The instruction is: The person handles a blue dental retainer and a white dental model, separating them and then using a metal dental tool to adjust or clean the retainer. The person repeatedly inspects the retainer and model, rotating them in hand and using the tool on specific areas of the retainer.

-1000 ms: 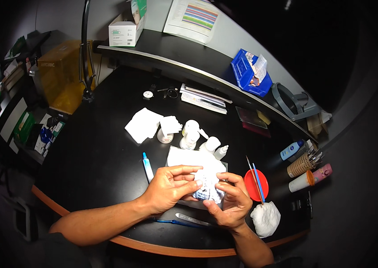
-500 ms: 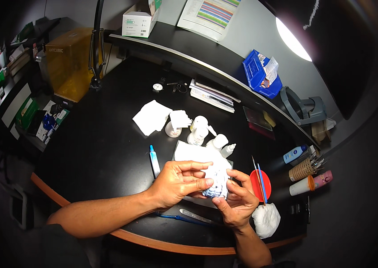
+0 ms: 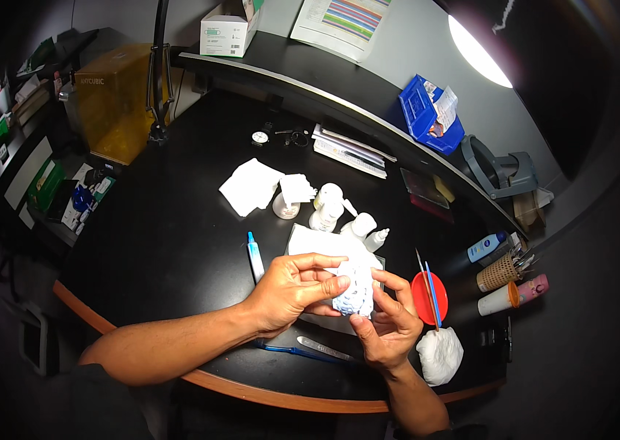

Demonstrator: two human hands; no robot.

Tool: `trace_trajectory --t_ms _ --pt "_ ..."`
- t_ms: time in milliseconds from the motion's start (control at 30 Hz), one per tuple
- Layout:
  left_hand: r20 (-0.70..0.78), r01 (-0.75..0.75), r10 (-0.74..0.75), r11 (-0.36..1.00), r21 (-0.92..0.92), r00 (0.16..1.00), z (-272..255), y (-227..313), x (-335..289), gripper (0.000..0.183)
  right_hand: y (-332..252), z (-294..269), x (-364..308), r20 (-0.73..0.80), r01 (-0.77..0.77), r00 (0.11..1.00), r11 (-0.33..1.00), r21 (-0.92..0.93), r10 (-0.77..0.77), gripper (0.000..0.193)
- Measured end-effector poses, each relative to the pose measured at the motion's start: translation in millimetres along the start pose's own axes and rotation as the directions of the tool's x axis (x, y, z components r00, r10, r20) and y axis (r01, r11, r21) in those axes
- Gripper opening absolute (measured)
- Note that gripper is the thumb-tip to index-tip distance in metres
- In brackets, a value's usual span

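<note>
Both my hands hold up a small lumpy piece, white and pale blue with a bumpy surface; it looks like a dental cast, though glare washes out detail. My left hand pinches its left side between thumb and fingers. On the other side, the fingers and thumb of my right hand grip its right side and lower edge. Under and behind the piece lies a white sheet or cloth. A blue-and-white pen-like tube rests left of my left hand.
White bottles stand beyond my hands, near a folded white tissue. To the right are a red dish with brushes across it and a crumpled white wad. A blue-handled tool lies near the table's front edge.
The piece has tilted slightly in my fingers, and its lower edge sits a little higher. Both hands keep their grip and have barely shifted. The whole view has moved slightly.
</note>
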State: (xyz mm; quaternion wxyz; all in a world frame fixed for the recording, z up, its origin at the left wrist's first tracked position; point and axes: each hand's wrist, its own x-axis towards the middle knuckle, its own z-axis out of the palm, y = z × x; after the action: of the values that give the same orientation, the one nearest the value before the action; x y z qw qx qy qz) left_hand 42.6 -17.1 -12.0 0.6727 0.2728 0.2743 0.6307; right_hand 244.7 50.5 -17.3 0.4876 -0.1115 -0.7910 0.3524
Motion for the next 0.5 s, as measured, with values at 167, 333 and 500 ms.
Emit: trace_trajectory --t_ms 167,333,500 --pt "-0.003 0.003 -0.003 0.999 0.038 1.0 -0.6 1.9 0.1 0.048 -3.2 1.9 2.3 -0.009 0.01 1.0 0.998 -0.064 -0.011 0.047" --pt "0.007 -0.03 0.03 0.998 0.056 1.0 -2.9 -1.3 0.5 0.05 -5.1 3.4 3.1 -0.013 -0.002 1.0 0.997 -0.074 0.001 0.045" --pt "-0.003 -0.063 0.064 0.989 0.134 0.998 -1.4 -0.5 1.0 0.049 -5.3 2.6 3.8 -0.021 0.004 1.0 0.995 -0.103 -0.006 0.041"
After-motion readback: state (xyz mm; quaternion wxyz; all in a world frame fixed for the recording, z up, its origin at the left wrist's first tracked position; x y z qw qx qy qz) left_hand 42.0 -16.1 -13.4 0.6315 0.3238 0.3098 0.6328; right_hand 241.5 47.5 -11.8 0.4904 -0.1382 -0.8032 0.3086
